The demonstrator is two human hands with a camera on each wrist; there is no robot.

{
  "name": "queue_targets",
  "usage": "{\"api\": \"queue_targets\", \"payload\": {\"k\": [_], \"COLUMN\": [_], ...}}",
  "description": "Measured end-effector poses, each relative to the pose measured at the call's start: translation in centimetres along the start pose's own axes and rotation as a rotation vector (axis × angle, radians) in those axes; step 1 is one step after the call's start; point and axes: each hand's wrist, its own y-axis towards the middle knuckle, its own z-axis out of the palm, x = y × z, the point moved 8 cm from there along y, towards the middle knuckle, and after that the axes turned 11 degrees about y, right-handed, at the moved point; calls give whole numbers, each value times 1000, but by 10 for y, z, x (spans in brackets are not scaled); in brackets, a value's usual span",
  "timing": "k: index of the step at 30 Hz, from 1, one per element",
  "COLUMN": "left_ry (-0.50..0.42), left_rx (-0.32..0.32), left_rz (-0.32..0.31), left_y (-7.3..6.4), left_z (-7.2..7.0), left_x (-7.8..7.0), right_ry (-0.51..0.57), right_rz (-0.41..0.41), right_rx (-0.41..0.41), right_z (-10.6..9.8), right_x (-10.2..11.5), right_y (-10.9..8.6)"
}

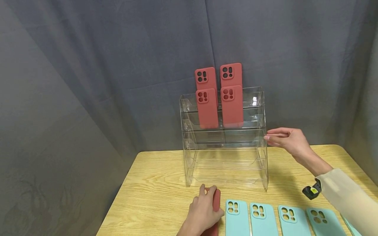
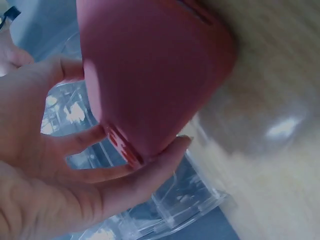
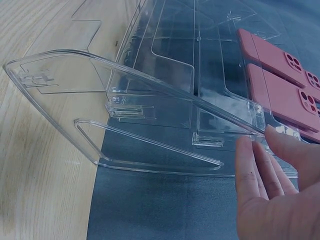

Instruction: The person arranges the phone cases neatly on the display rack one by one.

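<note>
Toward the front of the table, my left hand [image 1: 202, 211] grips a red phone case [image 1: 217, 200] by its edges, fingers over the camera-hole end and thumb along the side. In the left wrist view this phone case [image 2: 150, 75] looks tilted, its camera cutouts beside the fingers. My right hand [image 1: 287, 141] is at the right side of a clear stepped display rack [image 1: 227, 169]. Its thumb and fingers pinch the sloping side edge of the rack, as the right wrist view shows. Two red phone cases [image 1: 208, 109] [image 1: 232, 108] stand in the second tier, two more behind them in the top tier.
Light blue phone cases [image 1: 237, 218] lie in a row along the front right of the wooden table [image 1: 156, 183]. A grey curtain [image 1: 133, 65] hangs behind and around the table. A black strap device [image 1: 311, 191] sits on the right wrist.
</note>
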Motion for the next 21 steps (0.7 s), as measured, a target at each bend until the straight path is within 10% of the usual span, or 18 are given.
{"api": "queue_targets", "payload": {"k": [21], "left_ry": [209], "left_rx": [-537], "left_rz": [125], "left_y": [47], "left_z": [-108], "left_x": [-59], "right_ry": [5], "right_rz": [-8], "right_rx": [7], "right_z": [2], "right_x": [1], "right_y": [-1]}}
